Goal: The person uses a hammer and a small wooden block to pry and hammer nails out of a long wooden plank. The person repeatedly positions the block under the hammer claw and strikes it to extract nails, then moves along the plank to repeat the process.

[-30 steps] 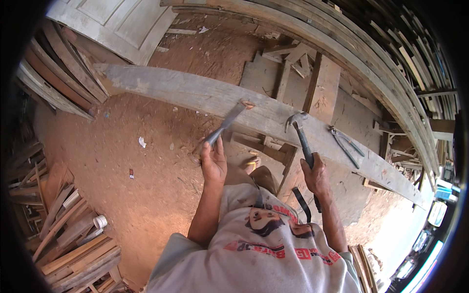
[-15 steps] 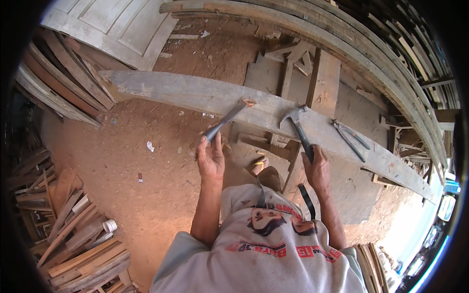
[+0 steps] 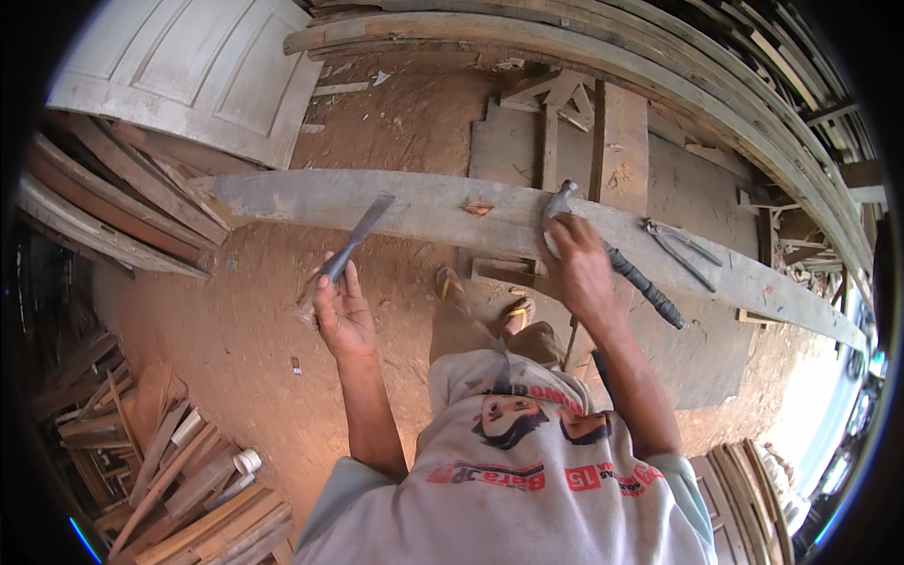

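**woodnoob:** ok so what were the fingers actually doing in that shot?

**plankguy:** Left hand (image 3: 344, 311) was wrapped shut around the handle of a chisel (image 3: 350, 240). Fingers curled right round the grip, thumb side up, and the flat blade pointed up and away so the tip sat on the near edge of the long grey plank (image 3: 424, 207). Right hand (image 3: 579, 264) was curled over the metal head of a hammer (image 3: 612, 259), holding it at the head rather than by the handle. The dark ribbed handle stuck out to the right, lying across the plank top.

**woodnoob:** anything printed or labelled around?

**plankguy:** Only the print on the person's pale t-shirt (image 3: 527, 471): a cartoon face with red lettering under it. No packages I could make out.

**woodnoob:** and the arms?

**plankguy:** Both forearms came up from the bottom edge. The left one was nearly straight up with the wrist bent slightly left. The right one angled in from the right, hand reaching forward onto the plank. The two hands were well apart along the board.

**woodnoob:** what else was on the plank?

**plankguy:** A pair of pincers (image 3: 683, 250) lay further right on it, past the hammer handle. A small reddish notch (image 3: 477, 209) showed in the wood between the hands. A white panelled door (image 3: 188, 75) leaned beyond the plank's left end, and scrap timber (image 3: 160, 471) was piled at lower left on the red dirt.
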The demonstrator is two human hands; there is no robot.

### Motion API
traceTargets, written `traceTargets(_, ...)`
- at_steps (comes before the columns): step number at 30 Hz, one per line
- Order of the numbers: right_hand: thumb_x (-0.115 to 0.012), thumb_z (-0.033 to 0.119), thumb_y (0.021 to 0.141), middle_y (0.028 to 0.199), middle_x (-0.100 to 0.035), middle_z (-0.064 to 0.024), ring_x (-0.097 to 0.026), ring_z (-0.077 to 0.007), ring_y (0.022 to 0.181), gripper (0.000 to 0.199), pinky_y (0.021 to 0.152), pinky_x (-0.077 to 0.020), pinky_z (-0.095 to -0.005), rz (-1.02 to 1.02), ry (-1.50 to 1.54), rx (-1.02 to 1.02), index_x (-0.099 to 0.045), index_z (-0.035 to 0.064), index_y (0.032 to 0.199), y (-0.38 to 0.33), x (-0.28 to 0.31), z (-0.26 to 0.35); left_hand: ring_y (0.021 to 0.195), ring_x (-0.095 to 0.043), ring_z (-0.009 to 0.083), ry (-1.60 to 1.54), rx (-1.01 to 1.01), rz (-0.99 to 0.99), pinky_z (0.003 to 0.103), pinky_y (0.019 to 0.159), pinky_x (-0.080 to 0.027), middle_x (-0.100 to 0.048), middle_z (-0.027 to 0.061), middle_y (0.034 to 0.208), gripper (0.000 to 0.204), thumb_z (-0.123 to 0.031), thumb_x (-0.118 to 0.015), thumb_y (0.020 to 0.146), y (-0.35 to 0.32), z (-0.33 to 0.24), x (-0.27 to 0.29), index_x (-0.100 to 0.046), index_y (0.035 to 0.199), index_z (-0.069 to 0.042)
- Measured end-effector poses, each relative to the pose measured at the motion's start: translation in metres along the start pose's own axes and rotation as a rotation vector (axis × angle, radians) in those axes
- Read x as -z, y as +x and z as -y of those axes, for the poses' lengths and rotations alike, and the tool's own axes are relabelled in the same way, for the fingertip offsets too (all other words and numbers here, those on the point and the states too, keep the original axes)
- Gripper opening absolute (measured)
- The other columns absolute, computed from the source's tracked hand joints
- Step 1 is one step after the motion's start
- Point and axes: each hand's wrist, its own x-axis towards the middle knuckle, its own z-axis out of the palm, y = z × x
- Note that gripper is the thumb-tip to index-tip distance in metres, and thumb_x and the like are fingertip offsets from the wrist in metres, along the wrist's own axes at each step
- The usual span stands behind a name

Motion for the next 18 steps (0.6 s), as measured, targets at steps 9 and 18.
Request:
traceTargets(9,-0.072,0.022,0.095,0.113,-0.065,-0.0190,-0.063,-0.0391,0.111,0.027,0.098,-0.0534,-0.0473,0.203,-0.068,0.147,-0.067,0.0024,0.113,0.074,-0.092,0.022,0.133,-0.061,0.0254,0.187,0.085,-0.011,0.042,0.116,-0.052,-0.065,0.0151,0.138,0.039,-0.014,-0.072,0.097,0.028,0.001,0.000,-0.058,0.133,-0.007)
traceTargets(18,-0.071,0.012,0.098,0.107,-0.069,-0.0236,-0.069,-0.0401,0.093,0.025,0.086,-0.0570,-0.0482,-0.078,0.235,-0.312,-0.066,0.0004,0.120,0.081,-0.092,0.011,0.133,-0.061,0.0263,0.259,0.075,-0.024,0.042,0.114,-0.053,-0.064,0.0163,0.138,0.039,-0.011,-0.070,0.097,0.081,-0.021,0.021,-0.056,0.134,-0.006)
